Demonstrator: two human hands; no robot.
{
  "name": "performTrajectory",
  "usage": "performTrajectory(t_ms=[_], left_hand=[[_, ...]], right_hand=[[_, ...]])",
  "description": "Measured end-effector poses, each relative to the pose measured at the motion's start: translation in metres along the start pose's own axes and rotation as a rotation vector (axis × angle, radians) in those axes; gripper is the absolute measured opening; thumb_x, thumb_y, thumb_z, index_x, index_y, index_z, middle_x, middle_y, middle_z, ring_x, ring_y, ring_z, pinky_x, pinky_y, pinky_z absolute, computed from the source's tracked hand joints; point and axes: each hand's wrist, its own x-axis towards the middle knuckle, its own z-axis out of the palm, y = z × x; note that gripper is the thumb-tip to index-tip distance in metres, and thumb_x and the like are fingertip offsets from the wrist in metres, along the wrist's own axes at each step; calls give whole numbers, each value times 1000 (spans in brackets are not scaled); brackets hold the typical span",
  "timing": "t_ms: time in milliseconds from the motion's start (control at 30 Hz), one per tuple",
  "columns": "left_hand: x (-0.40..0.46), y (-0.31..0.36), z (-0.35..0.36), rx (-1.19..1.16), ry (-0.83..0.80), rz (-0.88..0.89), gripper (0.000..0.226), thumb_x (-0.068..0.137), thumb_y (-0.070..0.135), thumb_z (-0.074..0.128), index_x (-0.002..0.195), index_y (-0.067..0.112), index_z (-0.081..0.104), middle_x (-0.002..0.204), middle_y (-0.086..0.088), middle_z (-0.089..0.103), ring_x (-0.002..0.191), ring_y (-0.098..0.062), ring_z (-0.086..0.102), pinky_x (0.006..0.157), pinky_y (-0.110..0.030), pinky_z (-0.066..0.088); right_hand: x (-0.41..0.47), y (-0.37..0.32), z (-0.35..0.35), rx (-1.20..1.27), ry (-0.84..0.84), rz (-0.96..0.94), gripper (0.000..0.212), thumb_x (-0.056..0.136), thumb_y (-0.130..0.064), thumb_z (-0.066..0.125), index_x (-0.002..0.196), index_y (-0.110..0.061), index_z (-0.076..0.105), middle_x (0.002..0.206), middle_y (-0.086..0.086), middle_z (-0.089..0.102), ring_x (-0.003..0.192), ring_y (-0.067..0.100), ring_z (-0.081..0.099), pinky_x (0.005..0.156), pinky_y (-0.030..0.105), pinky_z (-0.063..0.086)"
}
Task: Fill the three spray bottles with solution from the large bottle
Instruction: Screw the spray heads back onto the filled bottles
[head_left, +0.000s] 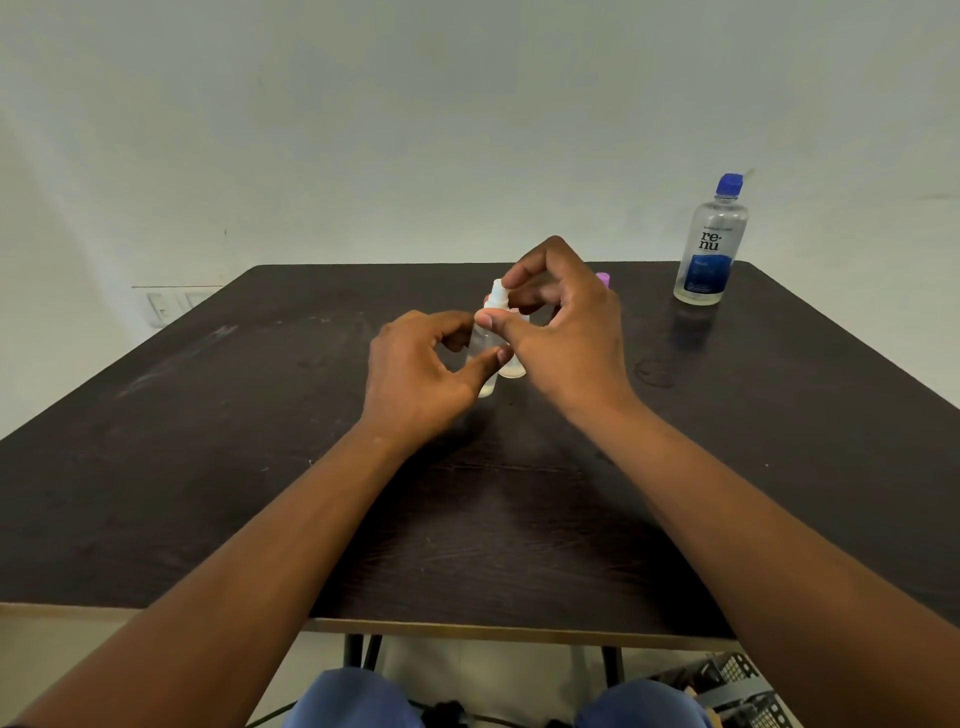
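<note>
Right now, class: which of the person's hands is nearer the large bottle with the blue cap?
Right. The right hand works at the small spray bottle, short of the large bottle; the left hand is farther away.

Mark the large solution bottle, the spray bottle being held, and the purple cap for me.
large bottle (708, 254): head view, on its label.
spray bottle (497, 297): head view, on its white spray top.
purple cap (602, 279): head view, on the visible edge behind the right hand.

Both forearms extended toward 12 o'clock. Left hand (415, 374) curled, thumb and fingers pinched. Right hand (561, 322) arched, fingertips (511, 280) closed, at 1 o'clock of left.
</note>
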Motion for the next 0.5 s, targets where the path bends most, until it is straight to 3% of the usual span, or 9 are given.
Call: performTrajectory(t_ms=[33, 67, 133, 167, 333, 500], left_hand=[[0, 0, 0, 0, -2, 4, 41, 83, 54, 74, 108, 23, 80, 84, 13, 68, 80, -11, 61, 69, -29, 44], [0, 1, -1, -3, -3, 8, 41, 83, 53, 74, 110, 22, 80, 84, 13, 67, 80, -11, 61, 69, -28, 43], [0, 1, 0, -16, -8, 10, 40, 85, 49, 74, 112, 20, 79, 86, 13, 67, 82, -10, 60, 69, -24, 41], [0, 1, 0, -27, -14, 8, 40, 86, 47, 73, 113, 19, 79, 87, 12, 68, 83, -10, 61, 70, -24, 42], [3, -2, 0, -142, -31, -14, 40, 90, 51, 63, 110, 20, 79, 91, 6, 76, 87, -15, 68, 76, -31, 48], [4, -3, 0, -200, -50, 10, 32, 94, 45, 66, 112, 22, 79, 90, 7, 75, 88, -14, 69, 77, -33, 49]], right_hand=[[0, 1, 1, -29, 11, -19, 37, 77, -27, 90, 97, -28, 60, 82, -13, 76, 84, 2, 74, 102, 40, 55], [0, 1, 1, -35, 9, -33, 37, 77, -28, 90, 98, -28, 60, 83, -12, 75, 86, 4, 74, 105, 35, 52], [-1, 0, 0, -22, -18, -62, 35, 82, -21, 88, 104, -17, 62, 91, -5, 75, 91, 10, 73, 95, 0, 38], [-1, -1, -1, -23, -32, -88, 34, 84, -17, 86, 107, -14, 61, 94, -2, 75, 93, 13, 73, 90, -7, 31], [2, -4, -1, 182, -190, -37, 36, 95, 0, 69, 123, -19, 56, 115, -4, 76, 114, 6, 72, 78, 13, 50], [2, -4, -4, 310, -233, 26, 38, 98, 5, 66, 123, -23, 61, 116, 1, 78, 112, 6, 74, 79, 20, 59]])
